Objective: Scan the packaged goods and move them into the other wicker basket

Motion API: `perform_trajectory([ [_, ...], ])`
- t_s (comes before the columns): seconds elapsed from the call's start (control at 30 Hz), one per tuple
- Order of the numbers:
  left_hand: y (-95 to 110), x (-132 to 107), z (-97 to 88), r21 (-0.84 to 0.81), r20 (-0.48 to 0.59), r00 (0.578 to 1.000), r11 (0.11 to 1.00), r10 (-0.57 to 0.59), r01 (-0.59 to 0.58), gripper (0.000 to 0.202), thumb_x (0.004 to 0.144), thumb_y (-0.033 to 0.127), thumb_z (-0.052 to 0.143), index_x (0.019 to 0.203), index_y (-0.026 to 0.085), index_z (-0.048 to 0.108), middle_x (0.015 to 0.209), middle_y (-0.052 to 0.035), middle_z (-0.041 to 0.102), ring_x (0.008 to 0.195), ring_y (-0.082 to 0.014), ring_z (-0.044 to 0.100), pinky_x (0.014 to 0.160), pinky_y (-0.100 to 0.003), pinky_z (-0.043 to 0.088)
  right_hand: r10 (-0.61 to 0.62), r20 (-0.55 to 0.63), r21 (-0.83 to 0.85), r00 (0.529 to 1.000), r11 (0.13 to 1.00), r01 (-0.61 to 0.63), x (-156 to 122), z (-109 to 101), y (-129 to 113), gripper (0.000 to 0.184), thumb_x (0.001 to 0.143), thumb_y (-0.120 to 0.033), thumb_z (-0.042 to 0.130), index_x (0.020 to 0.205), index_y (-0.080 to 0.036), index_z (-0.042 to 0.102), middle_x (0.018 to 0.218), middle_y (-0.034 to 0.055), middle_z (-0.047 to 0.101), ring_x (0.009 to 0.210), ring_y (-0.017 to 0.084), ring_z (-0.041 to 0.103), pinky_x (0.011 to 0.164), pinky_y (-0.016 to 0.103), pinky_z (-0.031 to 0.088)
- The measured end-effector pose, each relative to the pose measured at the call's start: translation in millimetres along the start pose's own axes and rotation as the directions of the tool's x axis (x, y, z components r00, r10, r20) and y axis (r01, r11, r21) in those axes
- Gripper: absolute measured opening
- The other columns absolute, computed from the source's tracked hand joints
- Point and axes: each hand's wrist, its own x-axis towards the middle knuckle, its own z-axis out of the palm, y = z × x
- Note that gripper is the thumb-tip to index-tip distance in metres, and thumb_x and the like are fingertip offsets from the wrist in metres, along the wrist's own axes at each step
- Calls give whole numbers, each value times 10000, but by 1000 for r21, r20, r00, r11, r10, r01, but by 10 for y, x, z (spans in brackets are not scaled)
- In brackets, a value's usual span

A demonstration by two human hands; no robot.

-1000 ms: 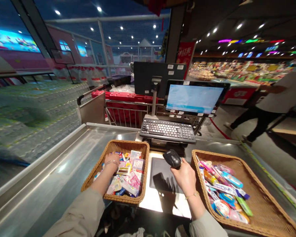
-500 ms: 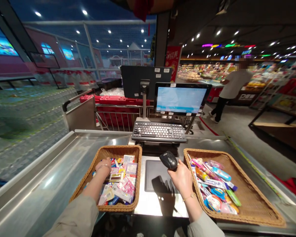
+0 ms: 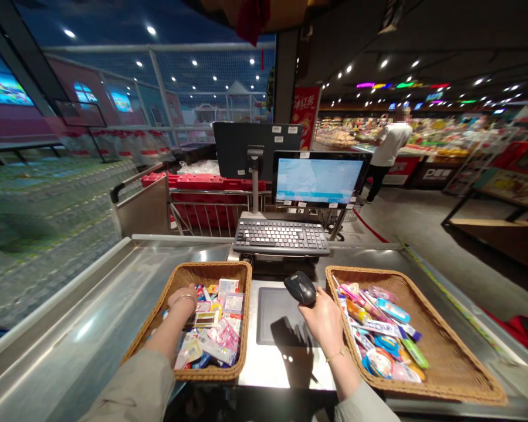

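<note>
A black handheld barcode scanner (image 3: 301,287) is gripped by my right hand (image 3: 324,316), its head tilted over a dark grey pad (image 3: 270,316) in the counter. My left hand (image 3: 182,300) reaches down into the left wicker basket (image 3: 249,319), at its left side among small packaged goods (image 3: 213,319). The fingers of that hand are mostly hidden, so what they touch does not show. To the right of the scanner, a second wicker basket (image 3: 453,340) holds colourful small packages (image 3: 385,328), mostly in its left half.
Behind the pad stand a keyboard (image 3: 281,235), a lit screen (image 3: 319,179) and a dark monitor (image 3: 257,149) seen from behind. The metal counter (image 3: 110,293) has a raised left edge. Further back are a metal cart (image 3: 143,202) and a person (image 3: 388,146) in a white top.
Both hands stay almost where they were, the left in its basket and the right on the barcode scanner. The person in the background has moved left and farther off.
</note>
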Motion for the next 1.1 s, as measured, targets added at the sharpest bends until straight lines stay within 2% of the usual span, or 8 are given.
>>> perform_trajectory([
  [0.3,246,-305,-208,42,-6,997,996,83,-83,503,701,128,587,1195,142,493,1185,-218,592,1022,-332,654,776,-412,511,-4,-5,3,1000,1000,4,-23,-21,-13,249,722,-250,526,871,-157,703,1090,149,693,1186,263,563,945,333,450],
  [0.5,539,-570,-355,-99,-113,955,953,274,-285,575,745,271,583,1288,214,403,1284,-143,527,993,-316,655,819,-436,501,-19,-2,19,1000,1000,19,-66,-34,-55,256,741,-254,519,889,-149,699,1086,145,693,1154,270,581,935,340,448],
  [0.63,726,-786,-329,-210,-210,886,866,413,-454,612,779,334,585,1339,266,348,1314,-89,507,1098,-264,605,883,-376,489,-32,8,31,999,999,32,-91,-68,-75,258,742,-247,513,902,-157,695,1047,120,705,1134,265,590,918,329,449],
  [0.67,767,-835,-301,-249,-249,853,821,459,-514,611,772,310,591,1334,260,354,1303,-82,507,1116,-244,592,905,-361,483,-32,10,32,999,999,32,-97,-74,-77,260,739,-243,516,905,-155,695,1049,121,704,1133,266,591,918,328,447],
  [0.7,803,-878,-266,-343,-329,786,709,523,-616,605,741,259,614,1304,220,397,1268,-103,522,1117,-255,584,917,-378,479,-32,11,33,999,999,31,-102,-79,-78,261,735,-240,519,906,-152,695,1058,124,701,1131,268,591,917,327,446],
  [0.8,882,-968,-139,-391,-391,701,582,596,-713,568,702,195,614,1243,195,442,1237,-95,534,1156,-229,545,984,-372,453,-36,13,35,999,999,35,-117,-83,-70,246,736,-243,524,889,-155,694,1070,122,696,1113,265,598,898,319,449],
  [1.0,917,-1030,45,-457,-478,624,432,618,-778,573,659,150,605,1209,190,448,1223,-100,530,1173,-241,517,1014,-421,436,-42,6,41,999,998,42,-148,-74,-56,220,729,-248,528,861,-176,688,1038,95,700,1041,246,622,837,305,457],
  [1.1,914,-1057,44,-436,-424,631,464,650,-771,570,674,169,604,1218,180,435,1208,-98,547,1130,-229,545,986,-400,459,-47,6,44,999,998,47,-157,-79,-59,214,729,-251,527,850,-177,688,1030,94,700,1020,243,626,819,303,454],
])
